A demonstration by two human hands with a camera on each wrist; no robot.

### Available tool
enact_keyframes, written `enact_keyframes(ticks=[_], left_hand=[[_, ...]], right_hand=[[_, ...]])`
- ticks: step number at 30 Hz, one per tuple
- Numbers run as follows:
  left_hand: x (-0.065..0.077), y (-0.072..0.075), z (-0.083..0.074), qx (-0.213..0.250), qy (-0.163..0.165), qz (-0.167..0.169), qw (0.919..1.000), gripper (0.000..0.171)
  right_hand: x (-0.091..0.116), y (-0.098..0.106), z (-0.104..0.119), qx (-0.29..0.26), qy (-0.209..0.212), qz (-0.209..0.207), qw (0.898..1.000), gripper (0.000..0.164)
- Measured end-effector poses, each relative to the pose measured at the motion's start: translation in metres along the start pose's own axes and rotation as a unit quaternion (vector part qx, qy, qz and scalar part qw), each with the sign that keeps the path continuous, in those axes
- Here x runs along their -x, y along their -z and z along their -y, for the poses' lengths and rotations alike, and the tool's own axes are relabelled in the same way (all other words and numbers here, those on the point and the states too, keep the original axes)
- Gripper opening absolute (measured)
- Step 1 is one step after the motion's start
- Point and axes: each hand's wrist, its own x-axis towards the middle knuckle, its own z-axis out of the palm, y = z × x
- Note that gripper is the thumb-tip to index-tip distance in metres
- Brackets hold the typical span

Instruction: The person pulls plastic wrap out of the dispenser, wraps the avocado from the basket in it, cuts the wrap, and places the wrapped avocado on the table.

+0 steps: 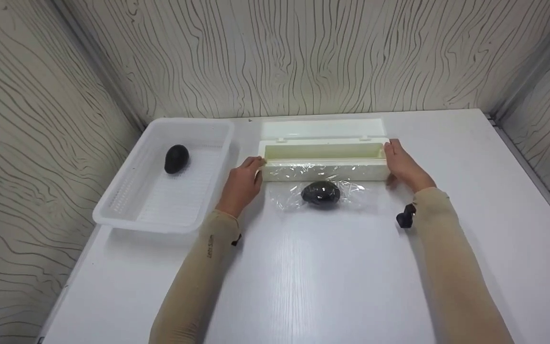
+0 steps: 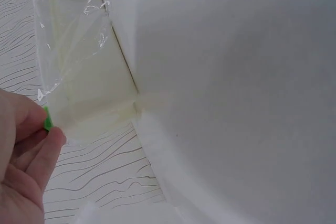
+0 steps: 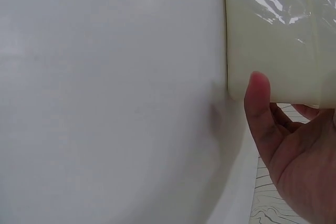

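A long white cling film dispenser lies across the table with its lid tipped open behind it. Clear film hangs over its front and spreads on the table. On that film, before the dispenser, sits a dark avocado. My left hand pinches the left end of the dispenser, with a small green piece between thumb and fingers. My right hand grips the opposite end; its thumb lies at the front corner and the other fingers are partly hidden behind.
A white plastic basket stands on the left, holding another dark avocado. Wood-patterned panels rise behind the table and along both sides. A black strap piece hangs at the right wrist.
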Motion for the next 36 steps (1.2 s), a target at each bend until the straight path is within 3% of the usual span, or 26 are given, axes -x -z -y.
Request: enact_keyframes(ticks=[4,10,21,36], left_hand=[[0.0001,0.0014,0.0024,0.006,-0.009,-0.004,0.9999,0.027],[-0.0006,0.0044,0.0032,0.008,0.008,0.015,0.9998,0.029],[-0.0005,0.0057,0.0028,-0.001,0.02,0.038,0.9991,0.033],[0.0057,0.0047,0.0067,-0.003,-0.007,0.03,0.9995,0.036]], right_hand=[[-0.0014,0.0007,0.0008,-0.016,0.001,0.001,1.0,0.068],[-0.0003,0.0036,-0.0009,-0.05,0.01,0.017,0.999,0.067],[-0.0024,0.0062,-0.005,-0.051,0.012,0.029,0.998,0.072],[-0.0001,-0.0013,-0.0046,-0.039,0.001,0.007,0.999,0.074]])
